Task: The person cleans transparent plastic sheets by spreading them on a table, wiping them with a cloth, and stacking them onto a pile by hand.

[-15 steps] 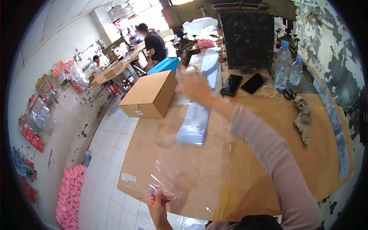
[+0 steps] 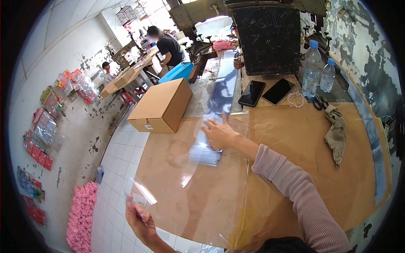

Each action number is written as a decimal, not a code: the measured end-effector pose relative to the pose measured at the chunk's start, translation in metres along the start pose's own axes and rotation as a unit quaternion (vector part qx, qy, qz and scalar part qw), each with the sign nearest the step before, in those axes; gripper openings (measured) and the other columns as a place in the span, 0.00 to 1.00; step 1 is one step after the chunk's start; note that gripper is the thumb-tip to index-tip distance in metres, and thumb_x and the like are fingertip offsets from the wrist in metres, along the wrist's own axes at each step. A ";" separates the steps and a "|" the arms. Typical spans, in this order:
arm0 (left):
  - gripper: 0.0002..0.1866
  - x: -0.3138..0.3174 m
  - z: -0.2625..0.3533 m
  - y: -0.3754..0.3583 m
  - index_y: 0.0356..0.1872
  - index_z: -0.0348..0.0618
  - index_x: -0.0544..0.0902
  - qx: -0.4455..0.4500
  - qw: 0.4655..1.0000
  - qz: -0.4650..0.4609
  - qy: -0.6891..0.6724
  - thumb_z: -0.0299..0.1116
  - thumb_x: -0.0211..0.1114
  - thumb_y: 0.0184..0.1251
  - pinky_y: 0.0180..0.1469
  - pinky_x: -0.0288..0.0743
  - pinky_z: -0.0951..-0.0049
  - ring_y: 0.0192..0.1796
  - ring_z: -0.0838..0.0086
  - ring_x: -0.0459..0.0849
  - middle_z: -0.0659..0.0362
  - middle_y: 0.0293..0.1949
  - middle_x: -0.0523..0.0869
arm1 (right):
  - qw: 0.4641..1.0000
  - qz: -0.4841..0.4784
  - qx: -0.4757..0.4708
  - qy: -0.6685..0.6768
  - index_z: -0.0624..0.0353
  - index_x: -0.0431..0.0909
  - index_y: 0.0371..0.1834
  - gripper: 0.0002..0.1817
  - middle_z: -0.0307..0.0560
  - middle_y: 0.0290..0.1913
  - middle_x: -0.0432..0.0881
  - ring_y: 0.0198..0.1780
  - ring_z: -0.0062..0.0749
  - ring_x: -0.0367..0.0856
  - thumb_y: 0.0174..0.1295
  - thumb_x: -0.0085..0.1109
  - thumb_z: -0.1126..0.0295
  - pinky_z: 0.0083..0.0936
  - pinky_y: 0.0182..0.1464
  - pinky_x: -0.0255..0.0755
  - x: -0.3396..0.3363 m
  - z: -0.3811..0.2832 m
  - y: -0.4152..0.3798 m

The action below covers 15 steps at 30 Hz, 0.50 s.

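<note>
At the table's near left, my left hand [image 2: 141, 220] pinches a clear plastic sheet [image 2: 144, 190], whose glossy edge catches the light. My right hand [image 2: 220, 133] lies with spread fingers on a stack of bluish clear plastic sheets [image 2: 205, 156], thumb pointing away from me. The near end of that stack is fanned out and slightly blurred. A long bluish plastic strip [image 2: 225, 86] runs from there toward the machine.
A closed cardboard box [image 2: 160, 103] stands left of the stack. Two phones [image 2: 252, 93], a beaded bracelet [image 2: 295, 99], scissors [image 2: 319, 102], water bottles [image 2: 311, 69] and a rag [image 2: 336, 135] are to the right. Behind stands a black machine panel [image 2: 268, 40]. A person [image 2: 168, 46] sits farther back.
My right hand has come down from beside the box onto the plastic stack, whose near end has shifted. My left hand has moved left with its clear sheet.
</note>
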<state>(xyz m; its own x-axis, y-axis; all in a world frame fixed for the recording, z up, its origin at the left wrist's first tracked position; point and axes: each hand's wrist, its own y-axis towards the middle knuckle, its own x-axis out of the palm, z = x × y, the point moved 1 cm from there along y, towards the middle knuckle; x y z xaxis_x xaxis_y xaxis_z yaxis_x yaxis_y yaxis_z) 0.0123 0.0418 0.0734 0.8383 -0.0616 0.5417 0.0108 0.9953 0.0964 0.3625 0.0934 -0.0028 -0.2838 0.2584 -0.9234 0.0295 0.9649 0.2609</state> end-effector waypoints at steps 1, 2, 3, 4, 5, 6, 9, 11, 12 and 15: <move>0.17 0.009 0.005 0.005 0.55 0.34 0.70 0.004 0.999 -0.001 -0.039 0.34 0.52 0.70 0.13 0.63 0.91 0.15 0.90 0.70 0.66 0.19 0.71 | 0.994 0.054 -0.055 0.075 0.50 0.75 0.55 0.22 0.50 0.62 0.69 0.68 0.40 0.60 0.58 0.54 0.57 0.73 0.64 0.29 0.002 0.001 -0.001; 0.18 0.017 0.008 0.010 0.56 0.34 0.70 0.007 0.997 -0.004 -0.080 0.34 0.51 0.71 0.13 0.64 0.91 0.15 0.90 0.69 0.66 0.20 0.71 | 0.996 0.030 -0.068 0.058 0.50 0.76 0.51 0.18 0.48 0.57 0.72 0.64 0.38 0.64 0.57 0.53 0.61 0.71 0.65 0.32 0.004 0.002 0.000; 0.18 0.025 0.010 0.015 0.58 0.33 0.68 0.006 0.995 -0.025 -0.097 0.33 0.49 0.72 0.14 0.66 0.91 0.16 0.91 0.70 0.65 0.20 0.71 | 0.996 0.006 -0.081 0.040 0.51 0.78 0.48 0.15 0.47 0.52 0.76 0.61 0.35 0.69 0.57 0.53 0.64 0.68 0.66 0.35 0.001 0.001 0.000; 0.18 0.031 0.010 0.017 0.58 0.33 0.68 0.009 0.994 -0.024 -0.108 0.33 0.50 0.72 0.14 0.66 0.91 0.16 0.90 0.71 0.65 0.20 0.70 | 0.995 -0.019 -0.092 0.021 0.51 0.80 0.45 0.13 0.45 0.47 0.80 0.57 0.33 0.74 0.57 0.52 0.67 0.65 0.67 0.38 -0.002 0.001 0.000; 0.18 0.038 0.010 0.019 0.58 0.33 0.68 0.012 0.993 -0.024 -0.118 0.33 0.50 0.72 0.14 0.66 0.91 0.16 0.90 0.71 0.65 0.20 0.70 | 0.993 0.030 -0.105 -0.035 0.51 0.80 0.41 0.11 0.43 0.41 0.81 0.51 0.32 0.77 0.56 0.52 0.69 0.62 0.67 0.41 -0.003 0.003 0.001; 0.18 0.043 0.011 0.021 0.58 0.33 0.68 0.015 0.991 -0.024 -0.127 0.33 0.50 0.72 0.15 0.66 0.91 0.17 0.90 0.71 0.65 0.20 0.70 | 0.986 0.078 -0.117 -0.092 0.52 0.80 0.38 0.10 0.41 0.35 0.82 0.45 0.30 0.79 0.55 0.51 0.71 0.58 0.68 0.44 -0.003 0.005 0.003; 0.18 0.053 0.008 0.020 0.57 0.32 0.68 0.019 0.987 -0.010 -0.159 0.32 0.51 0.71 0.14 0.65 0.91 0.16 0.90 0.69 0.65 0.19 0.69 | 0.945 0.232 -0.086 -0.212 0.52 0.80 0.38 0.09 0.36 0.28 0.81 0.35 0.26 0.82 0.56 0.51 0.73 0.49 0.68 0.50 -0.011 0.021 0.008; 0.17 0.052 0.000 0.016 0.55 0.33 0.69 0.024 0.995 -0.030 -0.095 0.32 0.51 0.71 0.14 0.64 0.91 0.15 0.89 0.68 0.65 0.18 0.69 | 0.918 0.312 -0.045 -0.239 0.54 0.79 0.34 0.07 0.37 0.27 0.81 0.32 0.26 0.82 0.55 0.52 0.73 0.43 0.68 0.54 -0.024 0.034 0.005; 0.16 0.049 -0.005 0.016 0.54 0.33 0.70 0.027 0.997 -0.039 -0.064 0.32 0.52 0.71 0.14 0.63 0.91 0.15 0.89 0.68 0.65 0.18 0.69 | 0.923 0.300 -0.024 -0.239 0.55 0.80 0.34 0.07 0.37 0.27 0.81 0.33 0.26 0.82 0.55 0.52 0.73 0.41 0.68 0.54 -0.025 0.042 0.002; 0.13 0.040 -0.020 0.018 0.50 0.35 0.72 -0.022 0.994 -0.077 0.070 0.31 0.53 0.70 0.14 0.62 0.90 0.15 0.88 0.67 0.65 0.17 0.71 | 0.939 0.252 0.038 -0.230 0.55 0.80 0.33 0.08 0.38 0.28 0.81 0.34 0.27 0.82 0.56 0.51 0.72 0.36 0.67 0.56 -0.021 0.064 -0.002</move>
<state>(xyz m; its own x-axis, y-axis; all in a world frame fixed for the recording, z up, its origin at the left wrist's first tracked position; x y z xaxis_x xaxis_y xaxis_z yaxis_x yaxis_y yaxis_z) 0.0573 0.0587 0.0798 0.8923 -0.2055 0.4019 0.1661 0.9774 0.1308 0.4297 0.0891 -0.0021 0.2280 0.6595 -0.7163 0.1228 0.7103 0.6931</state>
